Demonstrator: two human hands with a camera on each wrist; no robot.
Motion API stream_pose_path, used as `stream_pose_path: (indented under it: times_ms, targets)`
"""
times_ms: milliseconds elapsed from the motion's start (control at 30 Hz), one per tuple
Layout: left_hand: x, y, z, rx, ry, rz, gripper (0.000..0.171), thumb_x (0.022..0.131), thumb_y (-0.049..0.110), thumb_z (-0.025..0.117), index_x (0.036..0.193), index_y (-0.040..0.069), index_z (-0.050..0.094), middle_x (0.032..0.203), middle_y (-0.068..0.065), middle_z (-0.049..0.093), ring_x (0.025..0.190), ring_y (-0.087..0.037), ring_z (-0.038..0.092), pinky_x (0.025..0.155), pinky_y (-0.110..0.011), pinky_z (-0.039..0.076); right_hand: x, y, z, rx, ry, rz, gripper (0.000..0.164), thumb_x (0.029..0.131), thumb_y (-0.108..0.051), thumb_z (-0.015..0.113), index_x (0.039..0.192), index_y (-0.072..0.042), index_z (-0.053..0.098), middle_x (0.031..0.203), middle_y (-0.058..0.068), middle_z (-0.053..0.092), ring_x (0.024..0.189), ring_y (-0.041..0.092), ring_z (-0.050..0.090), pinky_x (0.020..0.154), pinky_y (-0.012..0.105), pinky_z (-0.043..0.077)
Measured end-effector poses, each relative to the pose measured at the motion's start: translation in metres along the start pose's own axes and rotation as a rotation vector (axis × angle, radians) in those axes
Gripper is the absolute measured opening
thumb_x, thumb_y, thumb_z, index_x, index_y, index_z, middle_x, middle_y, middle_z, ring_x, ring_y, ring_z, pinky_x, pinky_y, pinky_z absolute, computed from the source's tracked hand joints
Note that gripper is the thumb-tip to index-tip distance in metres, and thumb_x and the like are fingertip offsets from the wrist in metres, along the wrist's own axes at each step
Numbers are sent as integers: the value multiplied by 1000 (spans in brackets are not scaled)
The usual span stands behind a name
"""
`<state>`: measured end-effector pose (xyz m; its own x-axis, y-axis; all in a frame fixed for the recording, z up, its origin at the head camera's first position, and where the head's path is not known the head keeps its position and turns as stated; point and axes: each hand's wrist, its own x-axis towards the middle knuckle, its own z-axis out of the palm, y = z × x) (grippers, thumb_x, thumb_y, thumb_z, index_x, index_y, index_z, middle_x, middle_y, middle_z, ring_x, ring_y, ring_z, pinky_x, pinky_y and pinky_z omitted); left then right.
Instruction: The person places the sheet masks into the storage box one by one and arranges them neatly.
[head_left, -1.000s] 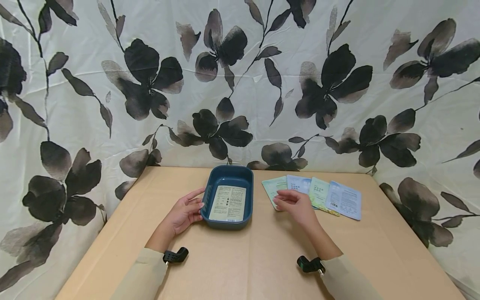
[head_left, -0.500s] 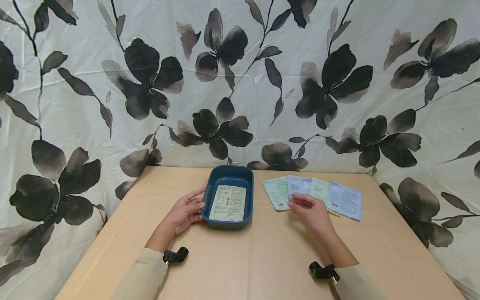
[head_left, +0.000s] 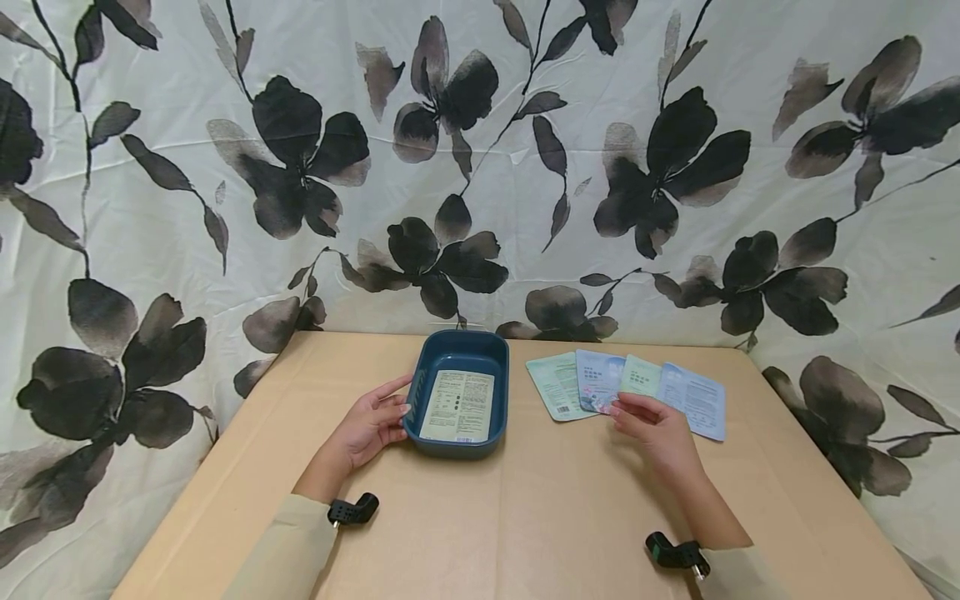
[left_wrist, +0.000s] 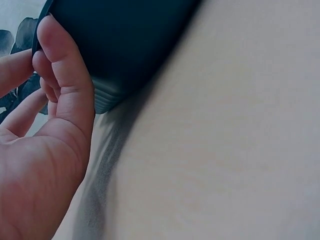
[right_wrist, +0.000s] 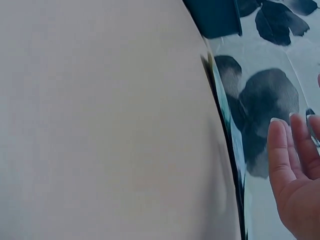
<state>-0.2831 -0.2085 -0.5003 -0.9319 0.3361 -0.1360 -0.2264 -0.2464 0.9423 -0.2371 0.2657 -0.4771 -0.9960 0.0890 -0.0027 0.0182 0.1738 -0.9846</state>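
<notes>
White cloth [head_left: 555, 258] with grey-black flowers as backdrop, light wooden-looking table [head_left: 480, 533] in front. Dark blue tub [head_left: 454, 451] upright on table, near the middle; cream packet [head_left: 456, 407] with small print lying flat on its bottom. Left hand [head_left: 364, 432] at tub's left side: fingertips touch the wall near the rim, fingers relaxed, slightly bent, not wrapped round it. Right of tub, set apart from it, four packets fanned in a row, edges overlapping: pale green packet [head_left: 557, 388], light blue packet [head_left: 597, 372], second green packet [head_left: 640, 377], second blue packet [head_left: 694, 398]. Right hand [head_left: 658, 435] is in front of the row, partly covering the second green packet; fingers extended together, holding nothing. Contact with packets can't be told. Black strapped device on each wrist, left device [head_left: 354, 509], right device [head_left: 677, 553]. Beige sleeves [head_left: 288, 542] on both arms.
</notes>
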Motion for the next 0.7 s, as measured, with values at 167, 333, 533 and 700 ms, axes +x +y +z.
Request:
stream_pose_path:
  times_ms: [167,333,533,700]
  targets:
    - [0,0,1,2,7,1,65,102,4,58,161,14,32,117,-8,62,78,-13,68,69,-26,60,-2,1,-18,-16,26,10,66,91,-27,79,143,6,54,118,-5,73,99,8,73,88,27,60]
    - [0,0,2,1,11,1,65,102,3,58,161,13,33,116,-7,61,78,-13,68,68,-25,60,1,4,-34,-3,55,5,63,92,-26,78,142,5,55,109,-17,72,97,3,72,86,24,60]
    - [0,0,3,12,24,2,64,102,2,57,160,14,34,115,-7,61,76,-12,68,68,-26,60,6,8,-47,8,117,2,61,91,-25,79,139,6,57,100,-23,72,92,-3,70,83,24,61]
    - [1,0,2,22,27,-1,64,102,2,57,160,15,35,115,-8,61,76,-12,68,68,-26,61,11,10,-56,-99,194,30,62,91,-33,79,138,2,60,94,-28,71,93,-7,67,80,18,58]
